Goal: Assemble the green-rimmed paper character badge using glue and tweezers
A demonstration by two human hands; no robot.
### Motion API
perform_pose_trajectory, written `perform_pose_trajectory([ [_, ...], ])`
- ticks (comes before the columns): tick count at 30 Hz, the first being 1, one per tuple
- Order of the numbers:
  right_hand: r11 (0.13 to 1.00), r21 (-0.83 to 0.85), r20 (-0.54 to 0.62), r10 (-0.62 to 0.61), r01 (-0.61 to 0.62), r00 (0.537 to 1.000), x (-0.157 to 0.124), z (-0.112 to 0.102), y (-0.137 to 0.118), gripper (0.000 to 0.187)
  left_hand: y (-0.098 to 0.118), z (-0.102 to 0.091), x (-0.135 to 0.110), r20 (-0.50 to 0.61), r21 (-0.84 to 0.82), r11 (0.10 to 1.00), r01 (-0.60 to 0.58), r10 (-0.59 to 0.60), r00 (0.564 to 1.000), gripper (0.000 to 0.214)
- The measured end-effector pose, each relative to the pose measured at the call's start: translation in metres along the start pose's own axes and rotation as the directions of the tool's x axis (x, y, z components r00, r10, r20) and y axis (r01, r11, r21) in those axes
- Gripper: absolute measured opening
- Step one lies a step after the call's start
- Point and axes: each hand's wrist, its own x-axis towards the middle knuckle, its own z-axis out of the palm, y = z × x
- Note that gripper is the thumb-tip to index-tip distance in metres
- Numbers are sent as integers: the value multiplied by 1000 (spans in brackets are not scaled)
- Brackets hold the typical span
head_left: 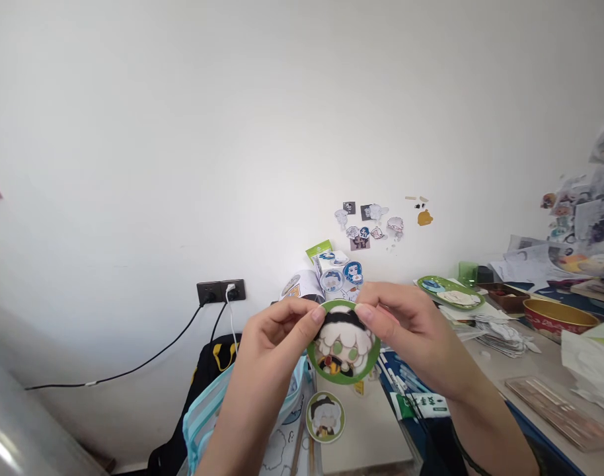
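Observation:
Between my two hands is a round green-bordered sticker (344, 347) printed with a white-haired, green-eyed cartoon character in a black headband. My left hand (282, 337) pinches its upper left edge between thumb and fingers. On the upper right edge, my right hand (406, 324) grips it the same way, thumb in front. A second, smaller round sticker (326, 416) with a similar white-haired character and a pale rim lies below, on a light board (366, 436). Fingers behind the held sticker are partly hidden.
A green oval plate (475, 303), a red and gold bowl (560, 320) and a flat clear case (560, 410) stand on the right. Pens and a green-white packet (425, 405) lie beside the board. A blue-striped bag (207, 413) sits left, below a wall socket (221, 291) with cables.

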Motion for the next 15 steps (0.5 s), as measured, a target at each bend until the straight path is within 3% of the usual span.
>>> perform_pose_trajectory([
  [10, 999, 43, 22, 9, -10, 1000, 1, -1, 2, 29, 2, 4, -1, -9, -57, 998, -9, 8, 1000, 19],
  [15, 998, 58, 22, -18, 16, 1000, 0, 0, 2, 34, 1, 0, -2, 6, 0, 1000, -25, 25, 1000, 19],
])
